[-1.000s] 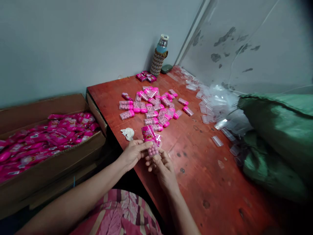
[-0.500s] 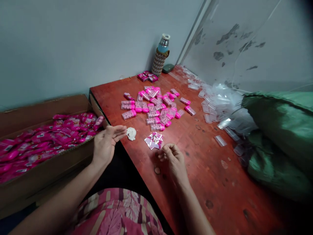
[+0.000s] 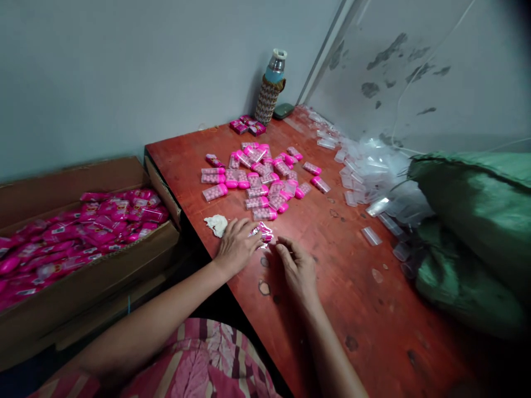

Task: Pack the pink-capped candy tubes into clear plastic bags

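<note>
My left hand (image 3: 237, 246) lies palm down on the red table, fingers stretched out, with its fingertips on a small pile of shiny pink printed wrappers (image 3: 265, 234). They cover the left part of the pile. To the right of the wrappers is my right hand (image 3: 299, 271), its fingers loosely bent and its thumb a little apart from them; nothing shows between them. Close to my left knuckles sits a crumpled whitish lump (image 3: 216, 224). Just beyond the wrappers, several clear tubes with pink caps and pink balls inside (image 3: 257, 203) lie in a loose heap.
A cardboard box (image 3: 166, 239) full of pink wrapped tubes (image 3: 110, 218) stands left of the table (image 3: 332, 265). Empty clear tubes (image 3: 371, 236) and a green sack (image 3: 468, 221) are on the right. A bottle in a knitted cover (image 3: 267, 99) and pink packs (image 3: 248, 125) stand at the back.
My left hand has moved right from beside the box onto the wrappers, and a pink tube near it there is gone from sight. My right hand has loosened its pinch slightly.
</note>
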A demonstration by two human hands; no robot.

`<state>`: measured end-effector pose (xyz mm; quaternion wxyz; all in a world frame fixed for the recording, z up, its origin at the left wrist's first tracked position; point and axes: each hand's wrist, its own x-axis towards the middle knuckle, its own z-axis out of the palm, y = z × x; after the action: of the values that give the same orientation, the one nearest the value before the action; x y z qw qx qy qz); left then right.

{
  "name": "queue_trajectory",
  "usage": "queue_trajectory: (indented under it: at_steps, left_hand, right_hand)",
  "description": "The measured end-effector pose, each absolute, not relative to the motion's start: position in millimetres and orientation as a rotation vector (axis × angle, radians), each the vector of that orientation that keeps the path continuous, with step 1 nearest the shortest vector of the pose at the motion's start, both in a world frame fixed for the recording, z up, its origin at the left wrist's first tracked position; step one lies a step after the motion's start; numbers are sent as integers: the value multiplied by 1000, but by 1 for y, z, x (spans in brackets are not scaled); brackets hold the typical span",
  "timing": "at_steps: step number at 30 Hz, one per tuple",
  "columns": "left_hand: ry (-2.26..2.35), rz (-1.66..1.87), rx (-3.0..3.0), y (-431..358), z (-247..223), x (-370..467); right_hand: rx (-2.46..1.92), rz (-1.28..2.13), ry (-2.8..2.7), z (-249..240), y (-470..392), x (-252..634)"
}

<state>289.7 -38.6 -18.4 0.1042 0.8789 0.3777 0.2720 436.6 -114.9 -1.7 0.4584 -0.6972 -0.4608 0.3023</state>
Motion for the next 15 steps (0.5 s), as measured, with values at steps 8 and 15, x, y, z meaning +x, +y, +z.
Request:
queue_trajectory:
  at_steps: [8,15]
  left_hand:
    - [944,1042,2241,-50,-5,288]
    - [874,727,1131,-58,11,282]
  right_hand:
    - [-1361,1017,-798,4,-100,430]
    - [-1278,1171,-734,19,-96,426]
